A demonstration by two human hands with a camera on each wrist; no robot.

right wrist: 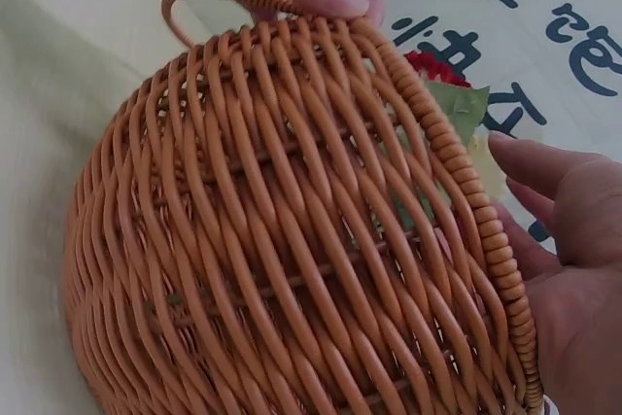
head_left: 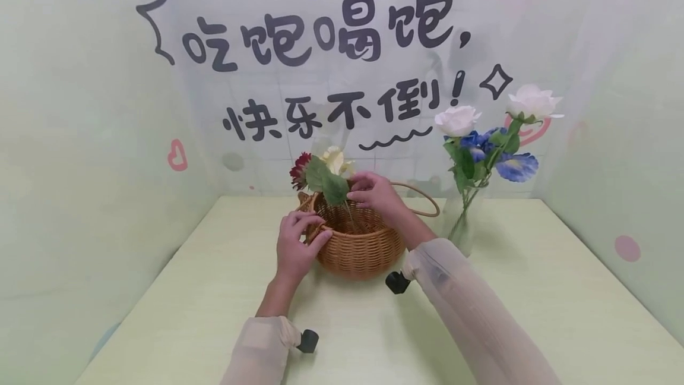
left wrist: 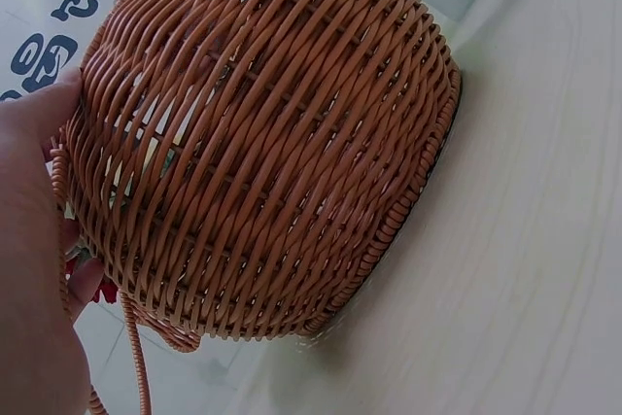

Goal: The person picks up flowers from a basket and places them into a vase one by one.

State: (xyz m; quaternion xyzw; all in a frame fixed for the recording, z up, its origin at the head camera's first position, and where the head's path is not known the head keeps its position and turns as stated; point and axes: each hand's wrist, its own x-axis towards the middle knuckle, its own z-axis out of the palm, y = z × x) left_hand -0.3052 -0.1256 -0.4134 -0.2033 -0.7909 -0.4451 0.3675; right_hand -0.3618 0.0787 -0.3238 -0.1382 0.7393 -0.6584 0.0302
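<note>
Wicker basket (head_left: 360, 257) well inside table's (head_left: 160, 325) side edges; left grip (head_left: 296, 245) clamped on rim (head_left: 369, 233); right grip (head_left: 378, 196) near leaf (head_left: 335, 188), cannot tell closure.

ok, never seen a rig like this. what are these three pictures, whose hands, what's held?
No robot here: these are a person's two bare hands. The widest picture comes from a camera on the head, looking forward and down. The other two come from cameras on the left and right wrists, so the round brown wicker basket looms large there. It stands on a pale, smooth table. The left hand grips its rim. The right hand is by a dark-red flower, a cream flower and green leaves above the basket's opening; whether it grips them, I can't tell. Right of the basket, a clear glass vase holds white flowers and blue flowers.
</note>
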